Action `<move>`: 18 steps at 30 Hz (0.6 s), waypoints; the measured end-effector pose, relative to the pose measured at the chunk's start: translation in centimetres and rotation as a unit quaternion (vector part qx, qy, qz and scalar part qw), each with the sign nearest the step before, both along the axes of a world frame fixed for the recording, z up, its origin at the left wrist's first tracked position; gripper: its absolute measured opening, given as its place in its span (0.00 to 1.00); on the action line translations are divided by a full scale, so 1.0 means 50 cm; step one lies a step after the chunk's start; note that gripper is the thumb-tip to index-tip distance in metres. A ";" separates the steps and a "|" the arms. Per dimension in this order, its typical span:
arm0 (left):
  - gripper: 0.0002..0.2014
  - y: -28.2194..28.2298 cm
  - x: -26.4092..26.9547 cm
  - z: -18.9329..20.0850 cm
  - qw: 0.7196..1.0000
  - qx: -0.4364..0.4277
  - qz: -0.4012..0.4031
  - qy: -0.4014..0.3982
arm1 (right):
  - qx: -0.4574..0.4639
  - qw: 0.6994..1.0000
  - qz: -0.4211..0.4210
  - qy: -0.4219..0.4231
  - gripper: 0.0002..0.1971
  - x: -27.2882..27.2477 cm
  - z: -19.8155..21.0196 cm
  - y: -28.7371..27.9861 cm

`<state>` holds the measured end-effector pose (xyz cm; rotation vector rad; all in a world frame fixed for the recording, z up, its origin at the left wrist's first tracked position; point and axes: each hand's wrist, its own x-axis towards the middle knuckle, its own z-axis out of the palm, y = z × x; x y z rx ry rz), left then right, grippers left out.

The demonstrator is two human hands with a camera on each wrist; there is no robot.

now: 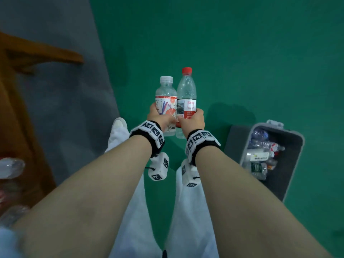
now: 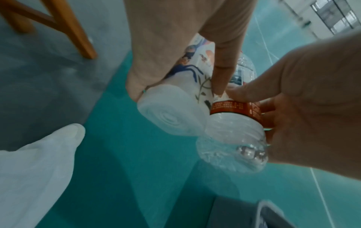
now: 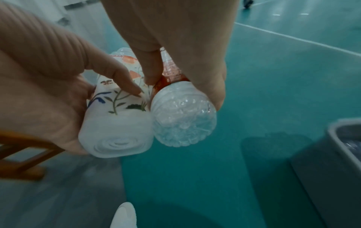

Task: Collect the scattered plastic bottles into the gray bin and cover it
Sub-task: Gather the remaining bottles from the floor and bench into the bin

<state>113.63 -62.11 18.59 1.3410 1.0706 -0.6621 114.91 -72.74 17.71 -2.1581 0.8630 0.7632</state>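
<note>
Over the green floor (image 1: 242, 53), in the head view, both arms reach forward and each hand carries one bottle upright, the two bottles side by side and touching. The left hand (image 1: 158, 118) is wrapped round the lower body of the flower-label bottle (image 1: 166, 103), which has a white cap. The right hand (image 1: 191, 121) is wrapped round the lower body of the red-cap bottle (image 1: 186, 95), the taller of the two. The gray bin (image 1: 296, 164) stands open on the floor to the right and nearer than the hands, well apart from them, with several plastic bottles already lying inside. More bottles, blurred, sit at the near left edge beside a wooden frame (image 1: 37, 53). From the left wrist view, the left hand (image 2: 166, 38) has its fingers and thumb curled about the flower-label bottle (image 2: 175, 111), whose base faces the camera; the right hand (image 2: 312, 100) grips the red-cap bottle (image 2: 234, 135) just beside it, bases touching. A corner of the gray bin (image 2: 263, 212) shows at the near right. From the right wrist view, the right hand (image 3: 185, 38) pinches the red-cap bottle (image 3: 183, 120) between thumb and fingers, the left hand (image 3: 45, 77) clasps the flower-label bottle (image 3: 117, 131) at its left, and the rim of the gray bin (image 3: 336, 135) shows at the right edge.
</note>
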 end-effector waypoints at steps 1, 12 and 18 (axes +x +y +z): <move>0.33 -0.038 0.007 -0.007 0.999 0.000 -0.034 0.003 | 0.001 1.000 -0.026 -0.001 0.30 -0.006 -0.007 -0.040; 0.37 -0.499 -0.015 -0.141 0.916 0.067 -0.395 -0.014 | -0.018 0.961 -0.276 0.015 0.36 -0.158 -0.119 -0.469; 0.37 -0.758 -0.115 -0.232 0.824 0.074 -0.561 -0.045 | -0.031 0.907 -0.419 0.020 0.38 -0.306 -0.192 -0.692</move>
